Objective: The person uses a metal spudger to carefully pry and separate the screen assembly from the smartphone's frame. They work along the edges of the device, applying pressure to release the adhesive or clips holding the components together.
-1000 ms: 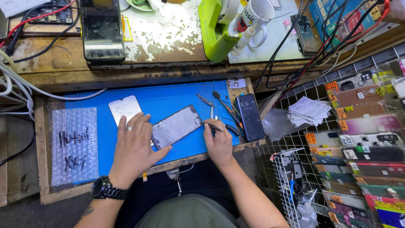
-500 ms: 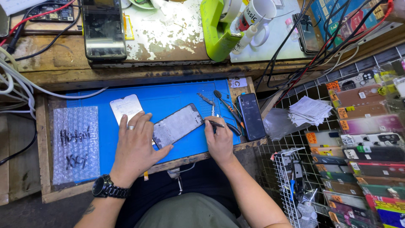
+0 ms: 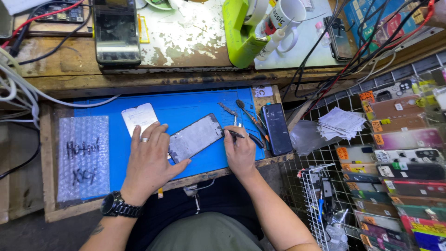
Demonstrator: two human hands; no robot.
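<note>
Nearest, I log two hands: my left hand [image 3: 149, 158] lies flat, its grip released, pinning one opened phone frame [image 3: 195, 138] on the blue mat [image 3: 186, 107]; my right hand [image 3: 240, 151] is clenched on one thin tool [image 3: 234, 134] at the frame's right edge. Beside: one dark phone [image 3: 277, 128], one white panel [image 3: 138, 117], one bubble-wrap sheet [image 3: 83, 155]. Farther up the bench [image 3: 65, 79]: one green holder [image 3: 241, 35], one mug [image 3: 290, 16].

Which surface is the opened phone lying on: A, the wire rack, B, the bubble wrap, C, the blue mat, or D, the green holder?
C: the opened phone lies on the blue mat, with the left hand steadying it and the right hand at its edge.
</note>
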